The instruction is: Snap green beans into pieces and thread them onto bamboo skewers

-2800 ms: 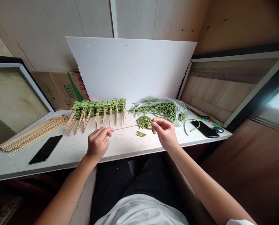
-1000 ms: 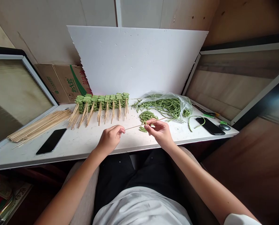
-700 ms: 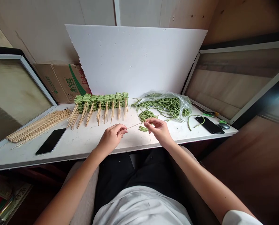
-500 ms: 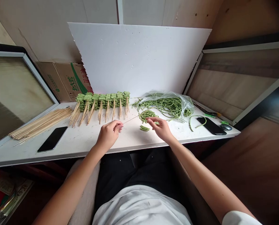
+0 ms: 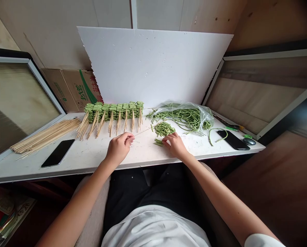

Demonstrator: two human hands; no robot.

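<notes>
My left hand (image 5: pixel 119 147) is closed around the end of a thin bamboo skewer (image 5: pixel 142 132), which points right and slightly away from me. At its tip sits one short piece of green bean (image 5: pixel 151 128). On the white table, my right hand (image 5: pixel 176 146) has its fingertips drawn together at a small group of cut green bean pieces (image 5: pixel 158 142); the fingers partly hide what they grip. Just beyond it lies a heap of cut bean pieces (image 5: pixel 165 128). Finished bean skewers (image 5: pixel 120 110) are stacked in a row at the back left, sticks towards me.
Loose bamboo skewers (image 5: pixel 44 135) and a black phone (image 5: pixel 58 153) lie at the left. Long green beans in a clear plastic bag (image 5: pixel 186 116) rest at the back right. Farther right are another phone (image 5: pixel 233 139) and a mouse (image 5: pixel 249 141). A white foam board (image 5: pixel 153 65) stands behind.
My right hand has come away from near the skewer tip, down to the small group of bean pieces. The left hand holds the skewer in nearly the same place.
</notes>
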